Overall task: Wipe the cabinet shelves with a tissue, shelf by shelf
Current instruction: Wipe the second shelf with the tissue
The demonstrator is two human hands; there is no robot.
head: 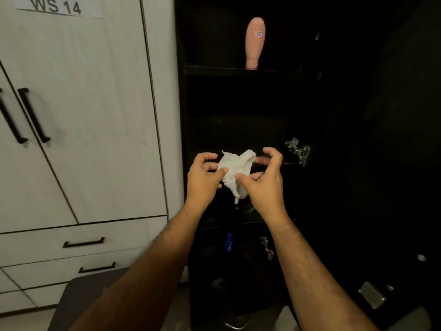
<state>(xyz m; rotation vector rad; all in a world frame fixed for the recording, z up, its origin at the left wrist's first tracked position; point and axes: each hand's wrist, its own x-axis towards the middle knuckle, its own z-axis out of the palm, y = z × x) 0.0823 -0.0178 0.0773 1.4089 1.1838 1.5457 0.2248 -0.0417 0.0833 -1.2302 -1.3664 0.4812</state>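
From the head camera, the tissue sits crumpled at centre, in front of the dark cabinet. The left hand at its nine o'clock pinches one edge, and the right hand at three o'clock pinches the other, fingers curled. It looks light, soft and easily torn (best bunched into a pad). A pink bottle stands at twelve.
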